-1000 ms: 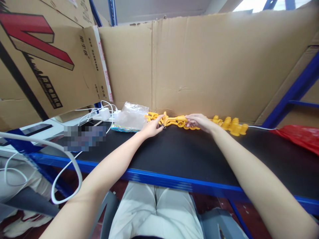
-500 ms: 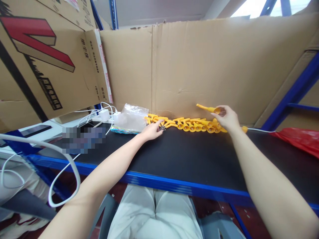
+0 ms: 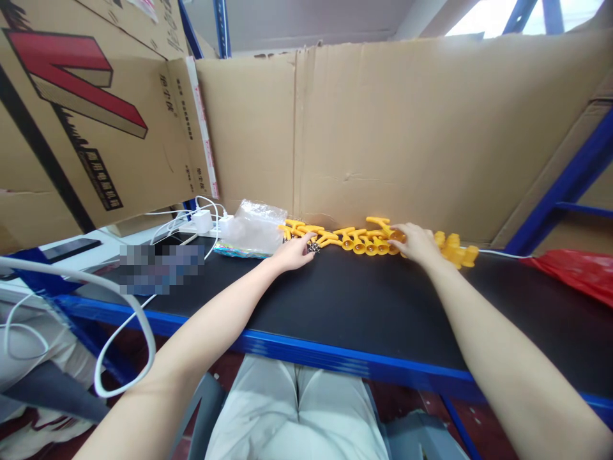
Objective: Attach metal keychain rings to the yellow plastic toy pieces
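A single head-worn camera is looking forward and down from above the seated person's lap — both forearms are stretching away from it across the black shelf top (image 3: 345,300). It is facing the cardboard wall (image 3: 407,134) at the back, close in — with no second view overlapping.

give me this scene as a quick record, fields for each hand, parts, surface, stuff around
left hand: fingers on small dark metal bits at the left end of the row
right hand: resting on the yellow plastic parts, grip unclear
surface: black shelf top, blue edge
behind: cardboard wall
left side: clear plastic bag, white charger and cables
right side: red bag
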